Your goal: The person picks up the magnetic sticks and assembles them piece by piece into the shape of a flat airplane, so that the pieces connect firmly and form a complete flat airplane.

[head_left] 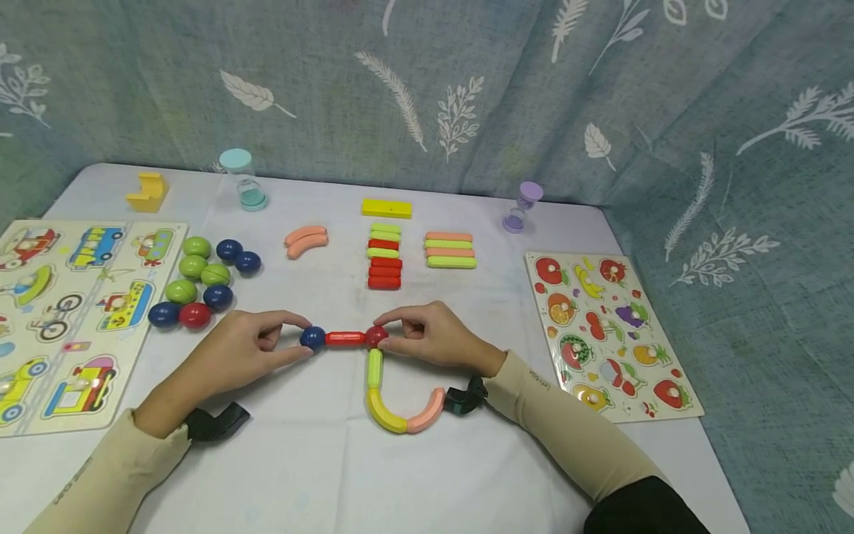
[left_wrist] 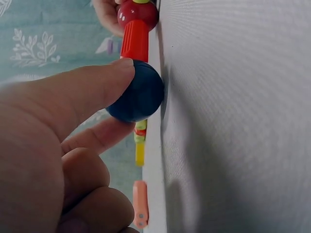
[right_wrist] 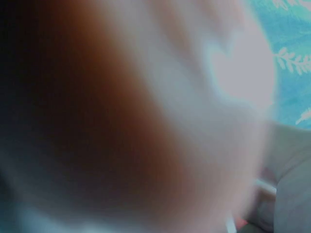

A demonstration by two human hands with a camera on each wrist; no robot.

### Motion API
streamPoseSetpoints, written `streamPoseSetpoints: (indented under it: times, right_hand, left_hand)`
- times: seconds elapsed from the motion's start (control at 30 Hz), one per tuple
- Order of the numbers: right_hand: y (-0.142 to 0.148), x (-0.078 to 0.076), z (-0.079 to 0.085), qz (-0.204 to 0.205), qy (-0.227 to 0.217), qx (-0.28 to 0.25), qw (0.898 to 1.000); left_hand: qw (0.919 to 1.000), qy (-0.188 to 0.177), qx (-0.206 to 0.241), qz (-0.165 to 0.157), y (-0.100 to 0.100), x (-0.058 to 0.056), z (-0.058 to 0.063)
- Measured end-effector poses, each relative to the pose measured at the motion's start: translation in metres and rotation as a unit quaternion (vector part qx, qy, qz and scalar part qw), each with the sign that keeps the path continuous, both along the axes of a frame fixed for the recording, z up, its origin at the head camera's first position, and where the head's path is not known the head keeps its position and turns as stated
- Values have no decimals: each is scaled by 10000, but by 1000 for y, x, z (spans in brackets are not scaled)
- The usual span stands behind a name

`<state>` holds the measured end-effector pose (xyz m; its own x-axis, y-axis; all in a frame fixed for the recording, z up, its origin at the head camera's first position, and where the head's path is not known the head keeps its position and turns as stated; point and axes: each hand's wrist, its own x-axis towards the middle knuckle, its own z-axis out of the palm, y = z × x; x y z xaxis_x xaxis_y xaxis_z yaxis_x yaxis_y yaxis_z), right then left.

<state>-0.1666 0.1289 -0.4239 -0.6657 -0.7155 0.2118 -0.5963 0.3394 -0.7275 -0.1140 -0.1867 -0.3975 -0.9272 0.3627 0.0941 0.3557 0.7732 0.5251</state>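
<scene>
With thumb and finger, my left hand (head_left: 250, 348) pinches a blue ball (head_left: 313, 338). My right hand (head_left: 434, 337) pinches a red ball (head_left: 376, 337) in the same manner. Between the two balls lies a red stick (head_left: 345, 339), its ends meeting both. A light green stick (head_left: 375, 368) runs from the red ball toward the near side. It meets a curved yellow piece (head_left: 385, 412), which leads into a curved pink piece (head_left: 427, 412) below my right wrist. In the left wrist view the blue ball (left_wrist: 138, 94) sits on the white cloth. Blur fills most of the right wrist view.
Loose green, blue and red balls (head_left: 193, 267) lie beside a vehicle puzzle board (head_left: 80, 429) at left. Sticks (head_left: 384, 272) stand in rows behind, with pink curved pieces (head_left: 307, 243). A fruit puzzle board (head_left: 620, 341) lies right; two sand timers (head_left: 252, 194) stand at the back.
</scene>
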Motion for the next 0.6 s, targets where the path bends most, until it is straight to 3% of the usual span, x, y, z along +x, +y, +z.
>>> streamPoseSetpoints:
  times: [0.33, 0.43, 0.6]
  right_hand:
    - [6, -2, 9, 148, -452, 231, 9986]
    - [4, 4, 22, 181, -561, 133, 9982]
    - [3, 1, 16, 253, -603, 109, 9978]
  left_hand:
    - [10000, 19, 4, -16, 4, -1, -1]
    - [10000, -35, -11, -15, 3, -2, -1]
    - [9998, -170, -36, -123, -5, -6, 8]
